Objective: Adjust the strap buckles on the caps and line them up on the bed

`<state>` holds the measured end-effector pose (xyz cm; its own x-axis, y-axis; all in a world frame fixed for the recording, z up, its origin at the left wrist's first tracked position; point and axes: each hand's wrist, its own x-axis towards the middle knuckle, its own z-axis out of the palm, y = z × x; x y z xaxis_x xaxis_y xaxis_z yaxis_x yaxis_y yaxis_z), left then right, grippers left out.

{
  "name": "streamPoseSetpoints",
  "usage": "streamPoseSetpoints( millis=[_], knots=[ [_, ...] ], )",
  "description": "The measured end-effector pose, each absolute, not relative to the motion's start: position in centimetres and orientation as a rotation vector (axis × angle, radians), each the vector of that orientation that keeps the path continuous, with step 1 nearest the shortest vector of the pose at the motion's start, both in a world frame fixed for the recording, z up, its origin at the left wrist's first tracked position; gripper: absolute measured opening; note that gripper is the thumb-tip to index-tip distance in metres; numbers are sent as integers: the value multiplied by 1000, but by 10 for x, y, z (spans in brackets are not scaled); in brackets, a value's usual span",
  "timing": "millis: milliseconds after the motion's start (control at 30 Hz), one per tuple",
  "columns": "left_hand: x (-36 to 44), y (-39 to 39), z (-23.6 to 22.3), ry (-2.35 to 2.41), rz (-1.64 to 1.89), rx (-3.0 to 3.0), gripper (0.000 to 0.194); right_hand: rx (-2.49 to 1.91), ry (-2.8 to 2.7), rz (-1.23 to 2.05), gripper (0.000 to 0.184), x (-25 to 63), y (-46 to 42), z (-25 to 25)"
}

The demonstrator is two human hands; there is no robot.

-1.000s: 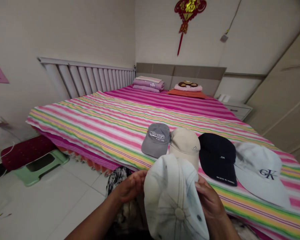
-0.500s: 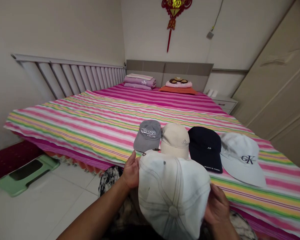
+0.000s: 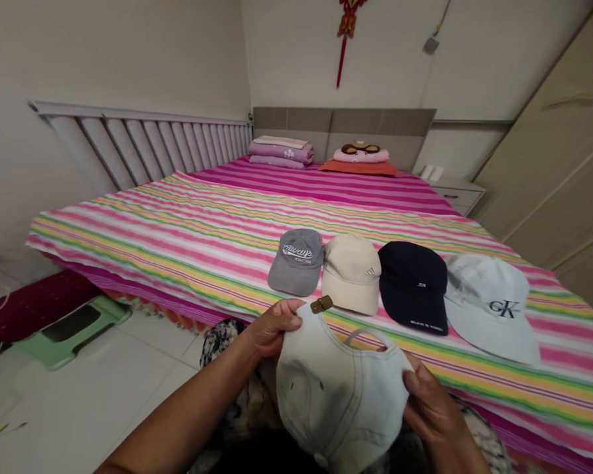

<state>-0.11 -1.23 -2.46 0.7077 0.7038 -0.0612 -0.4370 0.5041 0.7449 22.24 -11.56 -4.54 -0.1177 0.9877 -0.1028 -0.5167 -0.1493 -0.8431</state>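
Between my hands, over my lap, is a pale whitish baseball cap, its back opening and strap facing the bed. My left hand pinches its left edge, beside a small brown metal clasp. On the opposite edge, my right hand grips with thumb and fingers. Beyond it, a row of caps lies on the bed: a grey cap with white lettering, a beige cap, a dark navy cap and a white cap marked GK.
A striped sheet covers the bed. Folded purple bedding and a pink stack lie near the headboard. White railings run along the left. A green stool stands on the tiled floor beside a dark red item.
The pale cap has been turned in my hands, so its back opening, strap and brown clasp now show. My left hand has moved onto the edge near the clasp. The row of caps stays put.
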Motion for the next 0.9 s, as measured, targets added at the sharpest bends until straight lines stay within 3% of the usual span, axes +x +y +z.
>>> streamPoseSetpoints(
  millis=[100,267,400,567,733,900],
  knots=[
    [2,-14,-22,426,686,798,37,-795,-749,1584,20,221,-117,-41],
    [4,-14,-15,489,640,889,27,-698,-772,1632,26,222,-122,-40],
    [4,-15,-11,513,613,975,30,-654,-824,1711,38,222,-124,-42],
    [7,-17,-12,519,632,960,37,-667,-974,1671,18,218,-123,-34],
    [12,-18,-13,659,691,1101,33,-722,-1081,1618,24,215,-126,-17],
    [14,-20,-17,699,683,1173,31,-499,-796,1615,23,204,-125,-9]
  ],
)
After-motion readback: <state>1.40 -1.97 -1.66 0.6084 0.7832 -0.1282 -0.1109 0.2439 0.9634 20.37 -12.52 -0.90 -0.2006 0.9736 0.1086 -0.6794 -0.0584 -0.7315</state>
